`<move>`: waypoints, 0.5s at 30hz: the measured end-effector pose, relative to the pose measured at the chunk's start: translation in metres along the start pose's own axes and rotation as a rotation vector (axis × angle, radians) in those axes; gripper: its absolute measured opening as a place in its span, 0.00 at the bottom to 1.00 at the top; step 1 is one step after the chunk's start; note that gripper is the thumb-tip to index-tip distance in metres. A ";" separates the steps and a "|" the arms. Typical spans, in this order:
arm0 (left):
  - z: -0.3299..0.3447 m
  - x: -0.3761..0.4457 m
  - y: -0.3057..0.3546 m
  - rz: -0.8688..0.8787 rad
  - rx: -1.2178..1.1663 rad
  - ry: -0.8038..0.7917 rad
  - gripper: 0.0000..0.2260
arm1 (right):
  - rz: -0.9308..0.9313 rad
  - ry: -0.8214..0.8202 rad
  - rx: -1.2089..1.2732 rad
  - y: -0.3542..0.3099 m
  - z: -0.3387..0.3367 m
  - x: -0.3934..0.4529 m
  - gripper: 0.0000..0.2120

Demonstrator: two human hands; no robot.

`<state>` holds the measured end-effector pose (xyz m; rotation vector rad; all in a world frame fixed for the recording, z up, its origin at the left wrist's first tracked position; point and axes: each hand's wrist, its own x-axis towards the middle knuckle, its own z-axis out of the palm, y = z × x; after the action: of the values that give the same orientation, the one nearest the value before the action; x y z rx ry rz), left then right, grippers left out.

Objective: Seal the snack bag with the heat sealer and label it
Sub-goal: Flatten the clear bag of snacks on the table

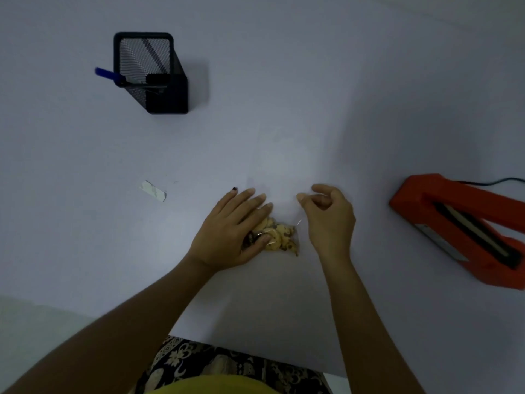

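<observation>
Snack bag [279, 237] of cookies on table [284, 123], centre. Left hand [233, 234] flat on it, fingers straight. Right hand [329, 220] pinching clear top edge. Mesh holder [159, 92] containing blue pen [109, 75]. Heat sealer [466, 231] far right.

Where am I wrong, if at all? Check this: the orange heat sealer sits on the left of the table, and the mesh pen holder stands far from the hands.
Only the side is wrong. The head view shows the orange heat sealer on the right of the table, past the right hand. The mesh pen holder does stand far from the hands.
</observation>
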<state>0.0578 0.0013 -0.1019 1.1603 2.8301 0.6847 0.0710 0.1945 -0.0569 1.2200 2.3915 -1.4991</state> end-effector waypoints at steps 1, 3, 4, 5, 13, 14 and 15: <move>0.000 -0.001 0.000 0.004 -0.011 -0.003 0.23 | 0.008 0.003 0.005 0.001 -0.001 0.002 0.12; -0.005 0.002 0.001 0.027 -0.026 -0.008 0.23 | 0.020 0.013 0.051 -0.002 -0.004 0.002 0.10; -0.002 0.000 0.001 0.015 -0.027 -0.006 0.23 | 0.027 -0.009 0.050 -0.001 -0.002 0.003 0.08; 0.000 -0.001 0.001 -0.003 -0.033 0.000 0.23 | 0.028 -0.037 0.034 -0.001 0.002 0.003 0.07; -0.018 0.005 0.003 -0.172 -0.335 0.008 0.32 | 0.064 -0.141 0.178 -0.011 -0.008 0.002 0.04; -0.023 0.007 0.006 -0.255 -0.406 0.027 0.32 | 0.074 -0.166 0.204 -0.011 -0.012 0.002 0.03; -0.027 0.011 0.009 -0.348 -0.482 0.062 0.31 | 0.085 -0.189 0.230 -0.012 -0.017 0.000 0.03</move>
<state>0.0509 0.0040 -0.0724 0.5659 2.5837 1.2817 0.0689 0.2055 -0.0396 1.1430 2.0695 -1.8121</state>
